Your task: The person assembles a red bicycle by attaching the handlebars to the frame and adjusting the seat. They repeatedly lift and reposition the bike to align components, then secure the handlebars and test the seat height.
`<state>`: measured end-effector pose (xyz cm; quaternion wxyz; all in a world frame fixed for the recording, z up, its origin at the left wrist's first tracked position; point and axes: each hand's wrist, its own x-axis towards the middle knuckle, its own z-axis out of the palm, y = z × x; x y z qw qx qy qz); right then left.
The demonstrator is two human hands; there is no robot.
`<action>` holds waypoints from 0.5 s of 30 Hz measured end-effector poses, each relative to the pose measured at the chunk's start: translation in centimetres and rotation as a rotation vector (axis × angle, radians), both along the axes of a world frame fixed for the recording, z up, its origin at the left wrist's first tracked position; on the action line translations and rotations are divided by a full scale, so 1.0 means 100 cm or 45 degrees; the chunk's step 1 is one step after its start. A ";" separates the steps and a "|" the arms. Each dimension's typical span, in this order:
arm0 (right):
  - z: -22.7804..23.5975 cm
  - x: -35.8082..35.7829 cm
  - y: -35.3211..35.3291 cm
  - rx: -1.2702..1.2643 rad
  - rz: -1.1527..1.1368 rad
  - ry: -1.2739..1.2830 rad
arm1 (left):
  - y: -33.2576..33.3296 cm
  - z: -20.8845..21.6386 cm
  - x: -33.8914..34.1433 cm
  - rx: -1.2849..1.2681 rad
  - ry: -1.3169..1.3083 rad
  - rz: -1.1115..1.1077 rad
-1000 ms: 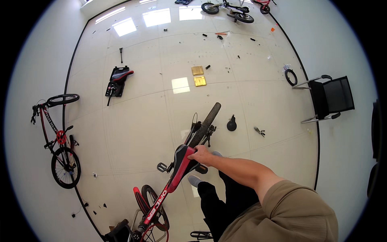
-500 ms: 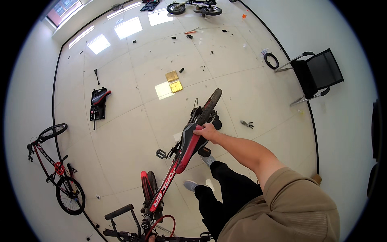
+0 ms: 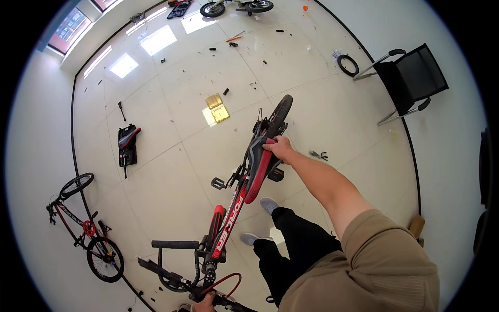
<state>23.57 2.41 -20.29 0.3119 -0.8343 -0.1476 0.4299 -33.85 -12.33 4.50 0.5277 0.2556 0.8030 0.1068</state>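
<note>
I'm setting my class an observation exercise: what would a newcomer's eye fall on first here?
A red and black bicycle slants across the lower middle, the right hand on its red and grey saddle, the left hand at its black handlebar. Beyond it, two shiny yellow squares lie on pale tiles; a black mesh chair stands at right.

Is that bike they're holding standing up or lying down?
Standing up: the bike's frame is below its saddle, which faces up under the right hand.

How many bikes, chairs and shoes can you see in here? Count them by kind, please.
Bikes: 3 (held bike, right hand on its saddle; wall bike at left; far bike, cut off at the top)
Chairs: 1 (black chair)
Shoes: 2 (grey shoes)
Total: 6
</note>
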 end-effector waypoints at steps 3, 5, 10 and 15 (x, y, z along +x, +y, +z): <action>-0.002 0.024 -0.016 0.065 0.065 -0.194 | 0.019 0.009 0.025 0.026 -0.063 -0.098; 0.014 0.026 -0.037 0.107 0.010 -0.345 | 0.035 0.016 0.036 0.118 -0.145 -0.130; 0.045 0.012 -0.118 -0.052 0.060 -0.465 | 0.023 0.007 0.034 0.188 -0.249 -0.043; 0.029 0.013 -0.342 -0.404 0.211 -0.198 | 0.039 -0.006 0.039 0.078 -0.266 -0.165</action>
